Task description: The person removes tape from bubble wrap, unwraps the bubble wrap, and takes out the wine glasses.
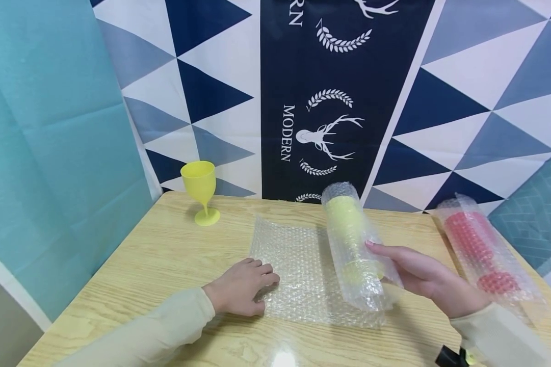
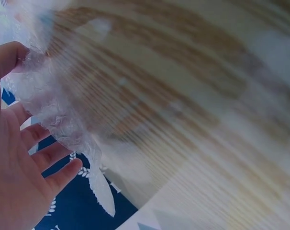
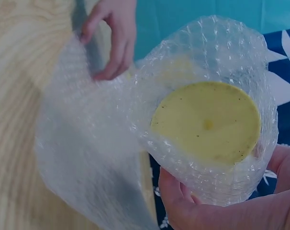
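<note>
Already wrapped: red goblet (image 1: 472, 239); yellow bundle (image 1: 348, 229), gripped by right hand (image 1: 426, 278).
Still bare: standing yellow goblet (image 1: 200, 182).
Flat bubble-wrap sheet (image 1: 298, 278): left hand (image 1: 243, 289) touches its edge, fingers spread.

Wrapped yellow goblet (image 1: 346, 224): contours veiled by bubble wrap (image 1: 295, 272); specks on its base, right of centre in the right wrist view, too small to identify. Right hand (image 1: 419, 270): fingers partly hidden behind the goblet. Left hand (image 1: 240, 290): cut by the left wrist view's left edge. Tabletop (image 2: 183, 110): blurred across that view. Red wrapped item (image 1: 479, 250), head view right: outline veiled. Black object (image 1: 450, 357), lower right: cropped, unidentifiable. Backdrop lettering (image 1: 296, 12), top centre: cropped.
</note>
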The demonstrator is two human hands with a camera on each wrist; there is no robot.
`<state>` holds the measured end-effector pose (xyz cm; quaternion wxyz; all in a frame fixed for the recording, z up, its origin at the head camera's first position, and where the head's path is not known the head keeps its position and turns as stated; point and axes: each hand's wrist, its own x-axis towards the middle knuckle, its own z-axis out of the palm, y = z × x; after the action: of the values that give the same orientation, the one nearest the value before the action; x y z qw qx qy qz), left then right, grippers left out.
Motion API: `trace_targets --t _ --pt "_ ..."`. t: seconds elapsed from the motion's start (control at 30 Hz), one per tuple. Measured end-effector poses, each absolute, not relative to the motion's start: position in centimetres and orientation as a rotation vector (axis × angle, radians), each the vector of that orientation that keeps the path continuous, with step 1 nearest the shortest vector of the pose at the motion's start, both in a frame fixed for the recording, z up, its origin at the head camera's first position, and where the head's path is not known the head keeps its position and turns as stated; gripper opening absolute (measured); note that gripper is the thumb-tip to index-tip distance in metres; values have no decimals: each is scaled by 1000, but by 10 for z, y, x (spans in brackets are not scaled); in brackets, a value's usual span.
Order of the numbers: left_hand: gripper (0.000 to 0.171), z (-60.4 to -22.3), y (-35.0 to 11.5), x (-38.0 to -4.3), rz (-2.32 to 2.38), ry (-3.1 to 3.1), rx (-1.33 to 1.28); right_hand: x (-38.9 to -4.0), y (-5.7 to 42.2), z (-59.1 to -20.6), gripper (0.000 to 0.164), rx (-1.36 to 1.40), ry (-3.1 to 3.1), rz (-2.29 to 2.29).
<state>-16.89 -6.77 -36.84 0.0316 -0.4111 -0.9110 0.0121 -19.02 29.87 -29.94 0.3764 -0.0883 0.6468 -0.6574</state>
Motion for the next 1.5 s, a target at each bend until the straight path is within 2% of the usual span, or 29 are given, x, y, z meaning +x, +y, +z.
trace_targets --t 0.4,0.63,0.73,0.87,1.1,1.2,1.37,1.5 --pt "49 -369 -68 -168 52 -2807 -1260 -185 262 -317 47 -161 1667 -1656" --pt "49 -369 -68 -168 70 -2771 -1280 -185 246 -324 40 -164 1672 -1666" --pt "50 -369 -68 -168 79 -2781 -1275 -186 239 -328 42 -150 1666 -1672" --pt "50 -369 -67 -167 88 -2820 -1252 -187 229 -333 51 -124 1673 -1674" --pt "50 -372 -67 -167 82 -2839 -1243 -203 223 -368 64 -103 1725 -1669" --pt "51 -373 -68 -167 68 -2848 -1238 -198 220 -365 71 -87 1748 -1661" --pt "51 -373 -69 -167 51 -2855 -1232 -190 218 -361 72 -118 1721 -1667" --pt "50 -372 -69 -167 44 -2841 -1235 -188 215 -360 61 -114 1696 -1665"
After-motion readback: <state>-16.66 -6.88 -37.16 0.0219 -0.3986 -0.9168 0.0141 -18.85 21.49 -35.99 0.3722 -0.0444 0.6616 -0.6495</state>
